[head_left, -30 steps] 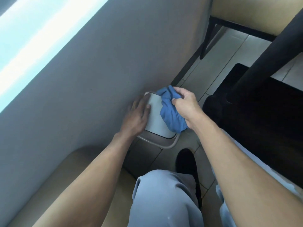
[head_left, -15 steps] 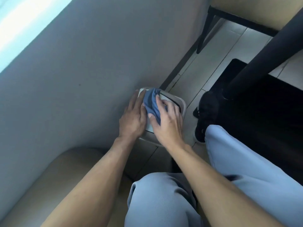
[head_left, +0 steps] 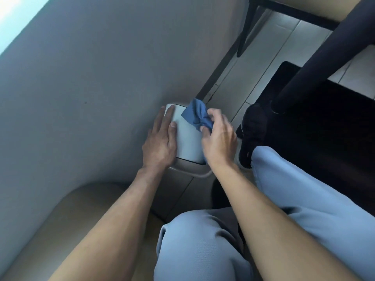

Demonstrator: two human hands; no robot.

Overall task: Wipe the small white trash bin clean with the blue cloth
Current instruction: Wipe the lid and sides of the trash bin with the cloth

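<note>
Bin: small white trash bin (head_left: 187,138) on the tiled floor (head_left: 263,57), tight against the grey wall (head_left: 91,78), lid panel facing up, grey rim showing at its near edge. Bunched on the lid's far right corner, the blue cloth (head_left: 197,116), lying between the two hands and touching the lid. Pinched from the right side by the right hand (head_left: 220,141), thumb and curled fingers closed on the cloth's near end, palm hanging over the bin's right edge. Laid flat along the bin's left edge, the left hand (head_left: 160,142), fingers straight and together, tips resting on the lid, wedged between bin and wall, just beside the cloth but not touching it. Nearer the camera, two knees in light blue trousers (head_left: 203,250). Right of the bin, a black shoe (head_left: 253,134) on the floor, beside a dark table leg (head_left: 304,67) and a black mat (head_left: 324,128). Lower left, a beige cushioned seat (head_left: 67,230).
</note>
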